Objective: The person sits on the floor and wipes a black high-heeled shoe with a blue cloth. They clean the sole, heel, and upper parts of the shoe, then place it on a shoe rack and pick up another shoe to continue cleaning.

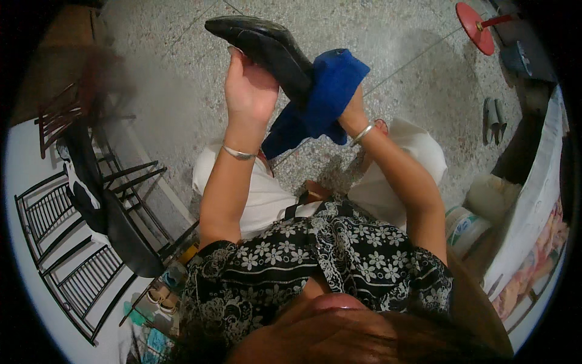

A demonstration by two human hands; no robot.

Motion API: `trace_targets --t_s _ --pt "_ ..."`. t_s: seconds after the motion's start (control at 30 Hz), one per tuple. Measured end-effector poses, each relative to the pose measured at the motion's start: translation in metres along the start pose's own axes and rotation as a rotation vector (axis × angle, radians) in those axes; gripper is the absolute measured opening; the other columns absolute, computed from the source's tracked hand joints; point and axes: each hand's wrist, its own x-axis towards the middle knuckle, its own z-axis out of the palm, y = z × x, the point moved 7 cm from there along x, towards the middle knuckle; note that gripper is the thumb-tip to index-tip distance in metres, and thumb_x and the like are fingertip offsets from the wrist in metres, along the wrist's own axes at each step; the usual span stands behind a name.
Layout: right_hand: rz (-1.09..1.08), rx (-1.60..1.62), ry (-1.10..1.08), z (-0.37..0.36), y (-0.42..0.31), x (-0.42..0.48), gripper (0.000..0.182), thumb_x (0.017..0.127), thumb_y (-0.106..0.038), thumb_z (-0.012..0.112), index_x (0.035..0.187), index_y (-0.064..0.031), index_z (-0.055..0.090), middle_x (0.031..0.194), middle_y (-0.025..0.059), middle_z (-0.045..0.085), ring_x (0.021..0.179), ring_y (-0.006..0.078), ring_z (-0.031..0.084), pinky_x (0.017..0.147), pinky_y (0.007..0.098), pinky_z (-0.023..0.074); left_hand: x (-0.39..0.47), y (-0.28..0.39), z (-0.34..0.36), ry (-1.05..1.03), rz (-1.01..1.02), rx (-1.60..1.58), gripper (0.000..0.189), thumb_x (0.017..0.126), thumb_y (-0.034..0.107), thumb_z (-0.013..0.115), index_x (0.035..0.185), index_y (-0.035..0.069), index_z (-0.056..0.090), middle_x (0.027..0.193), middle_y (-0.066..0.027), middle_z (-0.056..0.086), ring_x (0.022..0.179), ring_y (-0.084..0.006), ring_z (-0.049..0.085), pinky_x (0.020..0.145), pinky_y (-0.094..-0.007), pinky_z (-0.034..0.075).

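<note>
My left hand [253, 87] supports a black pointed shoe [268, 48] from below, its thumb against the shoe's side. The shoe is raised above the floor in front of my knees, toe to the upper left. A blue cloth [332, 86] wraps over the shoe's other end and hides it. Behind the cloth, my right hand [354, 111] grips it; most of those fingers are covered. Part of the cloth hangs down towards my left knee. Both wrists bear a silver-coloured bangle.
Black metal-framed chairs [132, 236] with dark seats stand at left. Sandals [163, 298] lie near them. At right are a white bucket [466, 227] and slippers [493, 119]. A red round-based stand [475, 28] is at upper right, on the speckled floor [409, 54].
</note>
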Motion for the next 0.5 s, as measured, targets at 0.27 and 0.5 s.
trace_targets --t_s 0.27,0.5 --pt "-0.002 0.078 -0.099 -0.032 -0.018 0.022 0.023 0.075 -0.015 0.059 0.096 -0.0063 0.062 0.094 0.0149 0.06 0.087 0.0289 0.057 0.079 0.0361 0.0435 -0.008 -0.015 -0.006 -0.023 0.01 0.301 0.045 0.086 0.032 0.061 0.119 0.006 0.046 0.117 -0.0057 0.053 0.11 -0.0211 0.049 0.098 -0.0401 0.035" --pt "-0.228 -0.103 -0.1 -0.022 -0.005 0.013 0.026 0.08 -0.017 0.061 0.103 -0.0054 0.059 0.102 0.0097 0.06 0.092 0.0238 0.057 0.082 0.032 0.0439 0.0 -0.021 -0.01 0.032 -0.077 0.321 0.067 0.077 0.056 0.061 0.117 0.005 0.048 0.107 -0.0149 0.057 0.104 -0.0279 0.055 0.092 -0.0432 0.044"
